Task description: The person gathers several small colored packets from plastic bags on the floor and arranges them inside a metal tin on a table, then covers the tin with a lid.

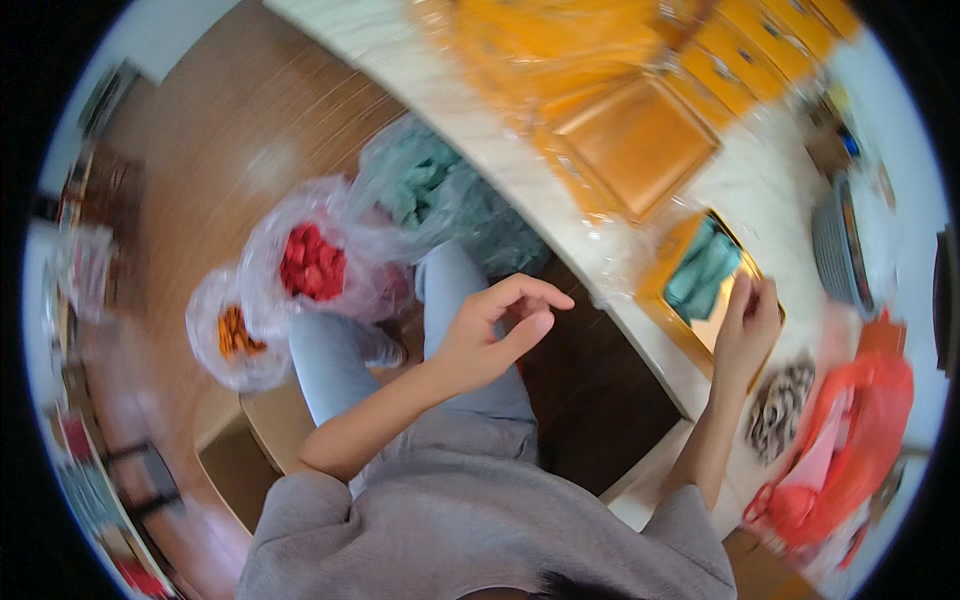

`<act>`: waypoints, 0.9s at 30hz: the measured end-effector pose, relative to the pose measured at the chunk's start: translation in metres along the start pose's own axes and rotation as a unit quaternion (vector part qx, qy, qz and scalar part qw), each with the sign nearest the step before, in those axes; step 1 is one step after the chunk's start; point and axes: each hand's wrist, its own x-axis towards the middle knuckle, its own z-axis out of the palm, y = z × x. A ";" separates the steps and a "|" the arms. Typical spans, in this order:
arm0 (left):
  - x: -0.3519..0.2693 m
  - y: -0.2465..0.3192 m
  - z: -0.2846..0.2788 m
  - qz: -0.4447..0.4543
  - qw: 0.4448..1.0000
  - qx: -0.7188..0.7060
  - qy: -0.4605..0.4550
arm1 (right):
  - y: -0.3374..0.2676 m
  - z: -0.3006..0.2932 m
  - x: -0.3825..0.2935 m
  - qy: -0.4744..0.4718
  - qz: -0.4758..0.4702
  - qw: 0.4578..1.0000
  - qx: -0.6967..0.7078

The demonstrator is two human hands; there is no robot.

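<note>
My left hand point(504, 324) hovers above my lap, with nothing in it and a gap between its thumb and index finger. My right hand point(752, 319) is at the right side of an open golden box point(679, 330) on the table. Its fingers are curled together, and I cannot tell whether something small is between them. Inside the box lie teal rolled pieces point(701, 271), perhaps fabric pouches, on one side of a shiny gold interior. Behind the box, a gold panel with a raised border point(637, 142), perhaps a lid, rests on clear plastic wrap.
Several yellow-orange boxes point(750, 56) stand at the table's back. Plastic bags on my left hold red pieces point(313, 262), teal pieces point(427, 176) and orange pieces point(238, 334). A grey basket point(844, 247), a patterned cloth bundle point(780, 409) and a red bag point(874, 442) are at right.
</note>
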 end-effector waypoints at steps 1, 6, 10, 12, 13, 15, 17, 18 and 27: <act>-0.016 0.025 -0.010 0.022 0.999 -0.035 0.002 | -0.010 0.004 -0.011 0.001 -0.029 0.999 0.020; -0.100 0.095 -0.042 0.189 0.895 -0.369 -0.161 | -0.079 0.067 -0.090 -0.153 -0.240 0.929 0.239; -0.136 0.125 -0.055 0.265 0.833 -0.418 -0.248 | -0.134 0.106 -0.151 -0.420 -0.327 0.800 0.275; -0.134 0.123 -0.078 0.283 0.788 -0.449 -0.313 | -0.148 0.124 -0.170 -0.466 -0.350 0.767 0.266; -0.140 0.127 -0.087 0.294 0.772 -0.452 -0.338 | -0.161 0.133 -0.178 -0.483 -0.365 0.749 0.269; -0.172 0.130 -0.102 0.309 0.806 -0.440 -0.248 | -0.187 0.152 -0.189 -0.509 -0.382 0.720 0.277; -0.194 0.130 -0.121 0.364 0.828 -0.391 -0.169 | -0.216 0.175 -0.197 -0.528 -0.387 0.700 0.285; -0.203 0.122 -0.136 0.378 0.828 -0.370 -0.187 | -0.226 0.189 -0.204 -0.534 -0.393 0.696 0.276; -0.255 -0.002 -0.300 0.039 0.990 -0.133 0.026 | -0.300 0.415 -0.302 -0.641 -0.271 0.690 0.197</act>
